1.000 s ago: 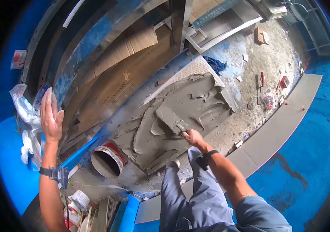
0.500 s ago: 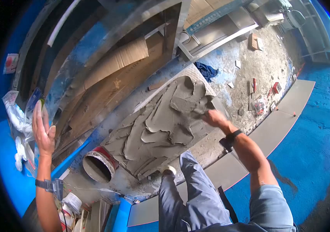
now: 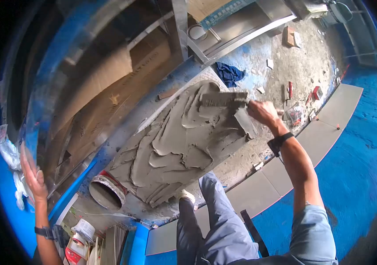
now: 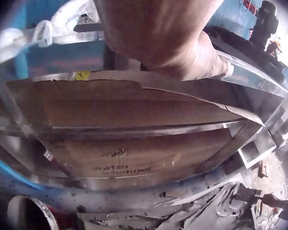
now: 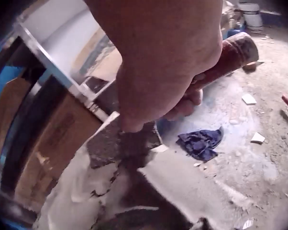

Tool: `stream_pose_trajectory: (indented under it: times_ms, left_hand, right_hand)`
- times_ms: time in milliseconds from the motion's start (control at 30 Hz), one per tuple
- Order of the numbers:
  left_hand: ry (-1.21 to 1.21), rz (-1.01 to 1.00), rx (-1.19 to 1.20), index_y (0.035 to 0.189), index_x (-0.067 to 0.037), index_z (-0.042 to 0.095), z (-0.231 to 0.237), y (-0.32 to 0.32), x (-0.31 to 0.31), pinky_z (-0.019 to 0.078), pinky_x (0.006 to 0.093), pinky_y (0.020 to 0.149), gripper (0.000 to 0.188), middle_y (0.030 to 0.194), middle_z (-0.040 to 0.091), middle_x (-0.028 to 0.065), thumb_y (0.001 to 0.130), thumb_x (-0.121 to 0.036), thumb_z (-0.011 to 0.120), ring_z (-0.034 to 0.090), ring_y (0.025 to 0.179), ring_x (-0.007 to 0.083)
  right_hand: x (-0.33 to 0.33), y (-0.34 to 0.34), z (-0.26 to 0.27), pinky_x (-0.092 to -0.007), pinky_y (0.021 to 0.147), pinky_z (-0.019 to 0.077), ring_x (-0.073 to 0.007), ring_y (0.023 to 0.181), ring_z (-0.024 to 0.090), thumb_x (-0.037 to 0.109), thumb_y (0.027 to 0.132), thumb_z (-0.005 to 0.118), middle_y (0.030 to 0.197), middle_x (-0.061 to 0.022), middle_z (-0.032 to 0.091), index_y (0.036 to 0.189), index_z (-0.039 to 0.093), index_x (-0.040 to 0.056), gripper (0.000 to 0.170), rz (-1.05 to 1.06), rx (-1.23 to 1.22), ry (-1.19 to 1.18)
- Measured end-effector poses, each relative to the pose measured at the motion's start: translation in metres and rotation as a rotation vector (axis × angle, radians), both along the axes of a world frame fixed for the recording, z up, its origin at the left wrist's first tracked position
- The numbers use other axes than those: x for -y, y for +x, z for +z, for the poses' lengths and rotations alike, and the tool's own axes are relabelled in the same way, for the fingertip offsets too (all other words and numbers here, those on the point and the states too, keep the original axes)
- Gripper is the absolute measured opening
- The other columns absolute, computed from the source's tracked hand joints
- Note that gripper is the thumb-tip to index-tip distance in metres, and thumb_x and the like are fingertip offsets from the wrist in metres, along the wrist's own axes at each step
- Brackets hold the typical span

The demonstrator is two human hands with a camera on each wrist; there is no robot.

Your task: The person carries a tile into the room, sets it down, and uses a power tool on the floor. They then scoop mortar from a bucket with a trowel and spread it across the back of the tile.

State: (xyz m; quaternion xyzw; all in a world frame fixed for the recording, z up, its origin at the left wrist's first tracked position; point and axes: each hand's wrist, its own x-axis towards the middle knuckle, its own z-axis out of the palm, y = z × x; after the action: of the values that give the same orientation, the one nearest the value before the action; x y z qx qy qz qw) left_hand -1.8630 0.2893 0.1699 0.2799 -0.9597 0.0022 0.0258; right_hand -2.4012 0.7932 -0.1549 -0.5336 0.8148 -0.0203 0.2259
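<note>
My right hand (image 3: pixel 264 114) grips a trowel (image 3: pixel 224 100) over the far right part of a thick spread of grey mortar (image 3: pixel 166 141). In the right wrist view the fingers curl round its reddish handle (image 5: pixel 235 55), and the flat blade (image 5: pixel 103 146) lies at the mortar. A pale textured slab (image 3: pixel 206 76) shows from under the mortar's far edge. Off to the left, my left hand (image 3: pixel 34 179) is raised with straight fingers, beside the metal-framed unit with cardboard (image 3: pixel 140 79). The left wrist view shows the left hand (image 4: pixel 168 38) above that unit's upper edge.
A mortar-caked bucket (image 3: pixel 107 191) lies tipped near the mortar's left end. Grey tiles (image 3: pixel 259 187) line the blue floor in front. A dark blue cloth (image 3: pixel 229 74), a red-handled tool (image 3: pixel 290 90) and tile chips are scattered on the rough ground beyond.
The trowel has swept from the middle of the mortar to its far right end, leaving fresh ridges. My left hand has moved left and slightly down in view, still straight-fingered.
</note>
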Motion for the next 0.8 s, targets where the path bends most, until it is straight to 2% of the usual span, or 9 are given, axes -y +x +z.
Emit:
stream_pose_trajectory:
  times_ms: [167, 267, 300, 333, 400, 433, 467, 533, 800]
  left_hand:
    - [0.021, 0.031, 0.031, 0.147, 0.003, 0.026, -0.005, 0.043, 0.020, 0.0165, 0.0428, 0.116, 0.091, 0.152, 0.030, 0.0200, 0.091, -0.068, 0.033, 0.025, 0.142, 0.0341]
    - [-0.023, 0.066, 0.084, 0.147, 0.004, 0.026, -0.004, 0.051, 0.022, 0.0152, 0.0425, 0.116, 0.089, 0.152, 0.029, 0.0209, 0.092, -0.066, 0.033, 0.025, 0.142, 0.0344]
    - [-0.024, 0.063, 0.073, 0.147, 0.004, 0.026, -0.004, 0.049, 0.021, 0.0155, 0.0425, 0.116, 0.090, 0.151, 0.030, 0.0210, 0.092, -0.066, 0.033, 0.026, 0.141, 0.0345]
    - [-0.030, 0.061, 0.058, 0.146, 0.004, 0.027, -0.004, 0.048, 0.022, 0.0158, 0.0425, 0.116, 0.090, 0.151, 0.030, 0.0210, 0.092, -0.067, 0.033, 0.026, 0.141, 0.0346]
    - [-0.026, 0.068, 0.047, 0.146, 0.004, 0.027, -0.004, 0.043, 0.019, 0.0160, 0.0424, 0.116, 0.090, 0.151, 0.030, 0.0212, 0.091, -0.067, 0.033, 0.026, 0.141, 0.0347]
    - [-0.019, 0.072, 0.043, 0.146, 0.004, 0.027, -0.003, 0.042, 0.017, 0.0162, 0.0424, 0.115, 0.091, 0.151, 0.031, 0.0213, 0.091, -0.067, 0.034, 0.027, 0.141, 0.0347]
    - [-0.023, 0.074, 0.035, 0.146, 0.004, 0.027, -0.003, 0.043, 0.017, 0.0162, 0.0424, 0.115, 0.091, 0.151, 0.031, 0.0213, 0.091, -0.067, 0.034, 0.027, 0.141, 0.0347]
    - [-0.001, 0.061, 0.047, 0.148, 0.003, 0.024, -0.003, 0.045, 0.020, 0.0121, 0.0426, 0.117, 0.091, 0.154, 0.027, 0.0195, 0.091, -0.067, 0.035, 0.022, 0.143, 0.0326]
    - [-0.010, 0.048, 0.051, 0.148, 0.002, 0.024, -0.002, 0.025, 0.014, 0.0123, 0.0431, 0.117, 0.093, 0.153, 0.028, 0.0188, 0.090, -0.070, 0.033, 0.023, 0.143, 0.0327]
  right_hand:
    - [0.005, -0.040, -0.045, -0.0495, 0.068, 0.0479, -0.0435, 0.076, 0.061, 0.040, 0.091, 0.055, 0.075, -0.0231, 0.062, 0.086, 0.060, 0.0028, 0.038, -0.242, 0.158, 0.043]
    - [0.002, -0.056, -0.068, -0.0462, 0.066, 0.0463, -0.0437, 0.070, 0.057, 0.037, 0.092, 0.053, 0.073, -0.0249, 0.058, 0.083, 0.059, -0.0006, 0.039, -0.422, 0.300, -0.010]
    - [0.003, -0.053, -0.068, -0.0396, 0.052, 0.0397, -0.0226, 0.050, 0.047, 0.037, 0.094, 0.049, 0.056, -0.0111, 0.048, 0.074, 0.056, -0.0005, 0.043, -0.416, 0.328, -0.158]
    - [0.004, -0.051, -0.063, -0.0396, 0.052, 0.0397, -0.0226, 0.050, 0.047, 0.037, 0.094, 0.049, 0.056, -0.0111, 0.048, 0.074, 0.056, -0.0005, 0.043, -0.416, 0.327, -0.162]
    - [0.005, -0.041, -0.045, -0.0324, 0.046, 0.0376, -0.0127, 0.047, 0.044, 0.035, 0.095, 0.050, 0.056, -0.0027, 0.048, 0.072, 0.059, 0.0029, 0.041, -0.736, 0.759, -0.007]
    - [0.011, -0.035, -0.038, -0.0269, 0.042, 0.0352, -0.0069, 0.047, 0.043, 0.035, 0.096, 0.051, 0.057, 0.0022, 0.048, 0.071, 0.060, 0.0053, 0.040, -0.728, 0.855, 0.001]
    - [0.016, -0.030, -0.031, -0.0287, 0.043, 0.0371, -0.0092, 0.046, 0.045, 0.035, 0.096, 0.051, 0.055, 0.0008, 0.048, 0.073, 0.061, 0.0037, 0.040, -0.653, 0.892, 0.045]
    - [0.024, -0.027, -0.039, -0.0312, 0.045, 0.0405, -0.0122, 0.048, 0.048, 0.039, 0.094, 0.054, 0.058, -0.0019, 0.050, 0.089, 0.067, 0.0007, 0.041, -0.490, 0.807, 0.126]
    - [-0.001, -0.053, -0.065, -0.0405, 0.051, 0.0441, -0.0181, 0.050, 0.051, 0.045, 0.095, 0.049, 0.055, -0.0082, 0.051, 0.081, 0.063, -0.0023, 0.052, -0.627, 0.439, 0.064]
